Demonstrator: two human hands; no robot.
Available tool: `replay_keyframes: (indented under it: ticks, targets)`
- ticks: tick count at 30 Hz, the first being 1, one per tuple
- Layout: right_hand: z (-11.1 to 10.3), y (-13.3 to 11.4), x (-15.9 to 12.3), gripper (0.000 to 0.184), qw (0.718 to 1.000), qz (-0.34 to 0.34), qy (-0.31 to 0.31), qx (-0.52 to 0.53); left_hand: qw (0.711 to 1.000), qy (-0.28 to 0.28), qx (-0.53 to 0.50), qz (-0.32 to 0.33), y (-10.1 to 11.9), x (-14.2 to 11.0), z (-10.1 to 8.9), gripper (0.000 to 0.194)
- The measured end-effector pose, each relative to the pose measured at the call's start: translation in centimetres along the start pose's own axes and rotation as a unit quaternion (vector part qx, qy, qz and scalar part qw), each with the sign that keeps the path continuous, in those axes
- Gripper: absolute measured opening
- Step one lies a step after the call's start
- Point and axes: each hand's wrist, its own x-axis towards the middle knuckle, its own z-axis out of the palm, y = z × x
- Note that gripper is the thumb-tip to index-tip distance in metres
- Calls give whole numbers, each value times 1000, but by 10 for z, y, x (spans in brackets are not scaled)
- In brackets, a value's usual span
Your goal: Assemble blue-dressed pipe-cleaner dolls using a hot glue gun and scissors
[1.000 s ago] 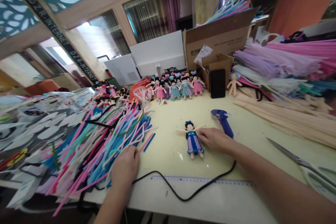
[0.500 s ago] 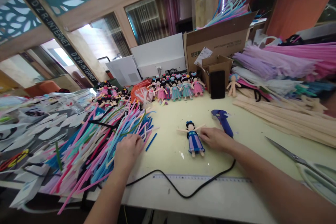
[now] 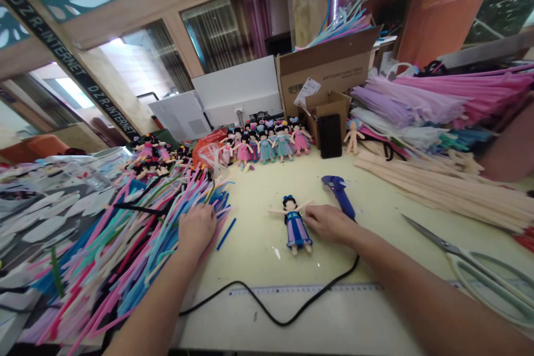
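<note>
On the pale yellow table point(image 3: 258, 194), a heap of multicoloured fuzzy stems point(image 3: 137, 245) is overlapped by the left hand point(image 3: 198, 228), whose grip cannot be told. Right of it, a black-haired doll point(image 3: 297, 229) in striped blue and lilac is laid, arms outspread; beside it, the right hand point(image 3: 327, 222) is curled, any pinch hidden.

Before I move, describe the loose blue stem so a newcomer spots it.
Find the big heap of colored stems by the left hand. Just right of that hand, on the yellow surface, lies the short dark blue stem, alone off the heap.
</note>
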Motion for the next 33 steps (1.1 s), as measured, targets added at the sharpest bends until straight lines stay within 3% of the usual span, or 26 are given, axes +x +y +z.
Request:
replay_keyframes:
  ticks: [8, 15, 24, 33]
  targets:
    - [1, 1, 0, 27, 1000, -5, -1, -3, 999, 2, -3, -37, -11, 3, -1, 31]
    - [2, 2, 0, 29, 1000, -6, -3, 3, 999, 18, 13, -28, -12, 4, 10, 36]
    - [0, 2, 0, 28, 1000, -4, -9, 0, 999, -7, 5, 37, -7, 4, 9, 34]
    - [3, 3, 2, 27, 1000, -12, -6, -2, 999, -22, -13, 26, -4, 4, 7, 35]
